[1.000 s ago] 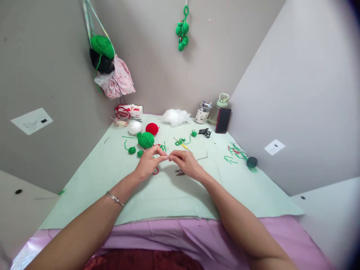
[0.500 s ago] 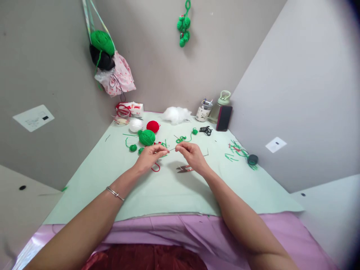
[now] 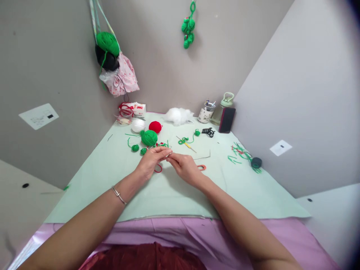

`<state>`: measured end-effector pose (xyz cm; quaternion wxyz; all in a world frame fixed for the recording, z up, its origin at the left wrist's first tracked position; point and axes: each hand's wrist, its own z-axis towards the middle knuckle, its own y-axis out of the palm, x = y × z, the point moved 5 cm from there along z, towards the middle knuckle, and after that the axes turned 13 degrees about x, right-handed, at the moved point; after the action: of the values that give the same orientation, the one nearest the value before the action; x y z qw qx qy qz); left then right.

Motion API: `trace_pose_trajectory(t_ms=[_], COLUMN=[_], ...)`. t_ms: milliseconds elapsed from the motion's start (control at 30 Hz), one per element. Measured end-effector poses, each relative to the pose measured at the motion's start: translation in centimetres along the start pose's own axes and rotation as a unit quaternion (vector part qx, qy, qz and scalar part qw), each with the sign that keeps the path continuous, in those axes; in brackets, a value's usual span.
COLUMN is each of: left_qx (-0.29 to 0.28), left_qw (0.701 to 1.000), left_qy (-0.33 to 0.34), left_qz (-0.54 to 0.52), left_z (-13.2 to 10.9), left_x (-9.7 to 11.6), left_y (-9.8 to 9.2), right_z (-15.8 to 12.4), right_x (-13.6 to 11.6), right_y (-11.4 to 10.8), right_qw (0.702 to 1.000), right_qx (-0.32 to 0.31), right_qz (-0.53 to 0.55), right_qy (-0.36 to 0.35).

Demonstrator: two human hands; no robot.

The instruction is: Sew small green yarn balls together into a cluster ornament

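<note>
Metal needle (image 3: 169,153) runs roughly left-right, both ends pinched by left hand (image 3: 150,162) and right hand (image 3: 184,167) grips; tip hidden.

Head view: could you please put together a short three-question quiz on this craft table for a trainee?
1. True or false: the green yarn ball lies nearer the person than the red yarn ball.
2. Which wrist wears the bracelet? A. left B. right C. neither
3. Fill in: the left hand and right hand meet at pinched fingertips above the pale ___ cloth.
Key: 1 true; 2 A; 3 green.
</note>
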<state>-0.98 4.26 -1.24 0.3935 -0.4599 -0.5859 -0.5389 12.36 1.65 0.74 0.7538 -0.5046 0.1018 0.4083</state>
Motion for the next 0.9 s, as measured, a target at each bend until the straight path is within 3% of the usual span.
trace_pose_trajectory(t_ms=[100, 200, 300, 400, 733, 900], left_qx=[0.028, 0.025, 0.006, 0.008, 0.043, -0.001], left_qw=[0.988, 0.953, 0.925, 0.918, 0.943, 0.969], left_qy=[0.113, 0.236, 0.297, 0.303, 0.232, 0.168], left_qz=[0.105, 0.190, 0.236, 0.255, 0.233, 0.180], left_z=[-0.1, -0.4, -0.6, -0.4, 0.3, 0.0], left_x=[0.4, 1.1, 1.4, 1.4, 1.0, 1.1], left_y=[-0.1, 0.0, 0.0, -0.3, -0.6, -0.2], right_z=[-0.1, 0.1, 0.4, 0.6, 0.6, 0.6], right_x=[-0.3, -0.1, 0.0, 0.1, 0.5, 1.0], right_y=[-0.1, -1.1, -2.3, -2.8, -2.2, -2.0], right_qw=[0.998, 0.998, 0.999, 0.999, 0.998, 0.997], right_qx=[0.007, 0.018, 0.029, 0.027, -0.005, -0.013], right_qz=[-0.053, -0.055, -0.036, -0.022, 0.028, 0.052], right_qy=[-0.032, -0.027, -0.009, 0.006, 0.049, 0.064])
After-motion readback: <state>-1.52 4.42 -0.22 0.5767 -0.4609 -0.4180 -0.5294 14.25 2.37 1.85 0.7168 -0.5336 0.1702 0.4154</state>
